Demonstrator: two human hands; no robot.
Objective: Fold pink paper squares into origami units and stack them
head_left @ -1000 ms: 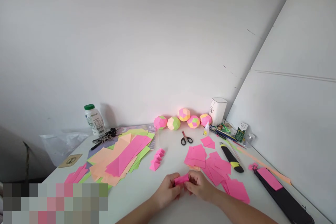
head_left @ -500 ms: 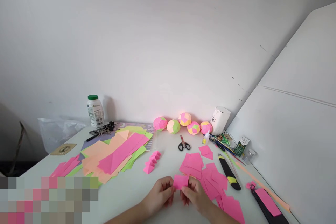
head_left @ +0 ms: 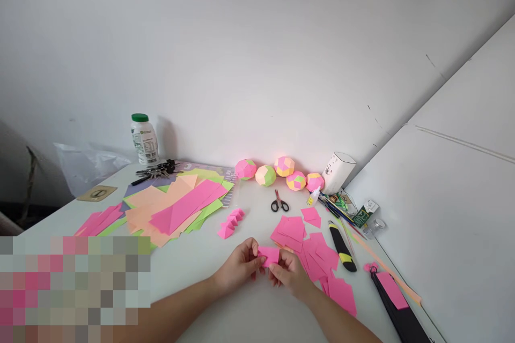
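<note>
Low over the front of the worktop, I see both hands closed on a small pink paper. The left hand pinches its left edge and the right hand its right edge, just above the surface. Loose pink squares lie just beside the right hand, folded pink pieces sit near the left, and scissors lie farther back.

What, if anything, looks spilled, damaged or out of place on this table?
Nothing looks spilled or damaged. The left hand and right hand pinch a small pink paper. The pink squares beside the right hand lie in a loose, overlapping scatter, which reads as ordinary craft clutter.
</note>
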